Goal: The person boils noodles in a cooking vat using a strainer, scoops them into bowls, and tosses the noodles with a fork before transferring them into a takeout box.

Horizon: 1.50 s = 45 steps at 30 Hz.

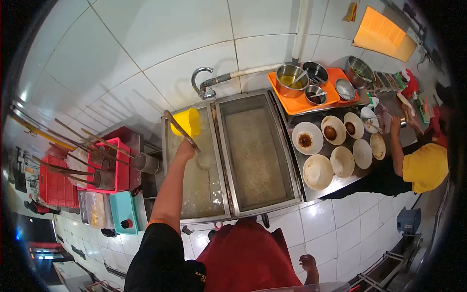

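My left hand (185,150) reaches over the left basin (221,194), closed around a brown wooden stick (178,125). The stick slants across the front of a bright yellow plastic container (193,120) at the basin's back. Cloudy water fills this basin; a thin, blurred shape lies in it just right of my hand, and I cannot make out whether it joins the stick. My right hand (307,263) hangs low beside my red apron, away from the basins. Its fingers are loosely curled, with nothing visible in them.
A second basin (228,155) of murky water adjoins on the right, under a curved faucet (204,82). Several used bowls (318,172) and an orange tray (301,101) of pots stand further right. A co-worker (425,163) works there. Long-handled strainers (146,163) rest left in a red crate (124,177).
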Each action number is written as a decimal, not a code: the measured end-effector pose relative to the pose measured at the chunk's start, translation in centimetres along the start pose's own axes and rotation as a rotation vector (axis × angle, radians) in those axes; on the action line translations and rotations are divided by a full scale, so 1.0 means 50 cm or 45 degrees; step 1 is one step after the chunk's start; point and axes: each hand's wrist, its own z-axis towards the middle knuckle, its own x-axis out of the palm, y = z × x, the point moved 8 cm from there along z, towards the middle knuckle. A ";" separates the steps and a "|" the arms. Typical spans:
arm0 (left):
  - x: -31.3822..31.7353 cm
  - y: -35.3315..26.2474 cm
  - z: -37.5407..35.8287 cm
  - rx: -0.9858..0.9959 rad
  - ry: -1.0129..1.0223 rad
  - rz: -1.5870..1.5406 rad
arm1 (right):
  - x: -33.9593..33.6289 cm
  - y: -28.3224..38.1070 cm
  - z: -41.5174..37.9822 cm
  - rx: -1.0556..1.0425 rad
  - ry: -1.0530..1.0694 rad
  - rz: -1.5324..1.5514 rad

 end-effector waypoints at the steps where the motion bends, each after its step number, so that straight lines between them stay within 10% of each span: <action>1: 0.019 0.029 0.007 -0.008 -0.006 -0.006 | -0.004 0.001 0.000 -0.005 0.001 -0.010; 4: 0.012 0.054 0.016 0.112 -0.222 -0.336 | -0.006 -0.020 0.019 -0.097 0.012 0.095; 6: 0.034 0.067 -0.015 -0.387 0.114 -0.902 | -0.007 -0.106 0.073 0.056 0.196 0.532; 9: 0.006 0.034 -0.066 -0.442 0.025 -1.672 | -0.006 -0.049 0.036 -0.221 0.171 0.273; 22: -0.283 0.080 -0.419 -0.282 -0.031 -2.034 | 0.023 -0.053 0.076 0.129 0.364 0.381; 28: -0.224 0.180 -0.567 -0.361 0.037 -2.301 | 0.114 0.094 0.093 -0.521 0.412 -0.795; 30: -0.169 0.197 -0.576 -0.297 0.099 -2.508 | 0.186 0.205 -0.005 -1.196 0.452 -1.681; 31: -0.149 0.203 -0.579 -0.280 0.073 -2.535 | 0.157 0.204 0.021 -0.712 0.337 -0.861; 32: -0.127 0.201 -0.578 -0.281 0.098 -2.694 | 0.180 0.237 0.000 -0.966 0.433 -0.958; 36: -0.073 0.206 -0.555 -0.208 0.155 -3.115 | 0.171 0.265 -0.036 -0.322 0.112 -0.521; 42: -0.053 0.233 -0.536 -0.083 0.122 -3.395 | 0.202 0.320 -0.182 -0.702 0.107 -0.959; 45: -0.032 0.252 -0.541 -0.091 0.117 -3.456 | 0.261 0.350 -0.357 -0.418 -0.086 -0.959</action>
